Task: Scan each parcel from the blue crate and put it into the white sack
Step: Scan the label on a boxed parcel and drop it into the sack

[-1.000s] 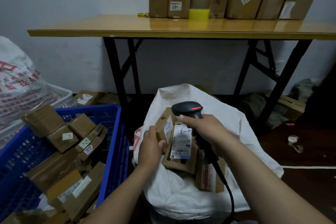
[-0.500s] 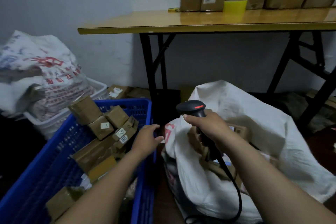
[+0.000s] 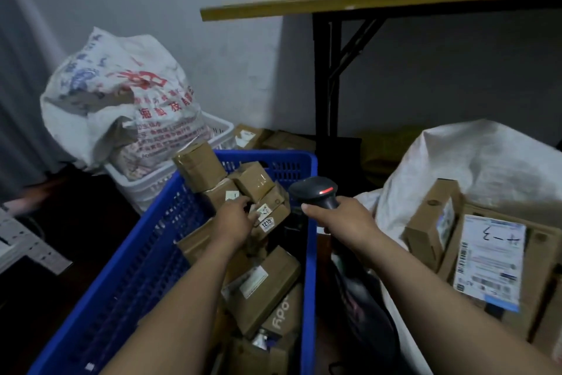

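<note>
Parcel (image 3: 268, 208) in blue crate (image 3: 310, 256) touched by left hand (image 3: 234, 218); right hand (image 3: 345, 219) grips scanner (image 3: 316, 190).

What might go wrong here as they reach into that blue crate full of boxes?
The left hand is at a small labelled parcel wedged in a loose heap; pulling it out may topple the box perched on top, near the rim of the blue crate. The right hand is busy holding the scanner, so the parcel gets a one-handed grip and might drop into the gap before the white sack.
</note>
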